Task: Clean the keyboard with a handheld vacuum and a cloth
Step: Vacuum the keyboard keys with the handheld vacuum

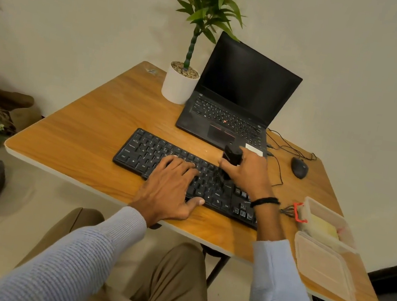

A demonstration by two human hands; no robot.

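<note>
**Q:** Where was the keyboard (145,151) located?

**A:** It lay at the centre of the frame on the wooden table (79,130), running diagonally from centre left down toward lower right. Its right end was partly covered by the right forearm.

**Q:** State the condition of each hand.

**A:** The left hand (173,190) lay flat on the middle of the keyboard, fingers straight and spread over the keys, with the thumb at the near edge. It held nothing. The right hand (249,176) gripped the handheld vacuum (232,154), a small black unit held upright. The fingers were wrapped round its body, and its lower end met the keys on the right half of the keyboard. A black band (265,201) circled the right wrist.

**Q:** And the cloth?

**A:** A pale yellow item (322,227) lay in a clear plastic container (312,206) at the right of the frame. Whether it was the cloth could not be determined. The container's lid (324,264) lay just below it.

**Q:** List the other items on the table.

**A:** An open laptop (242,92) with a dark screen stood above the keyboard. A white plant pot (178,88) stood just left of the laptop. A black mouse (299,168) lay to the right, with cables near it.
</note>
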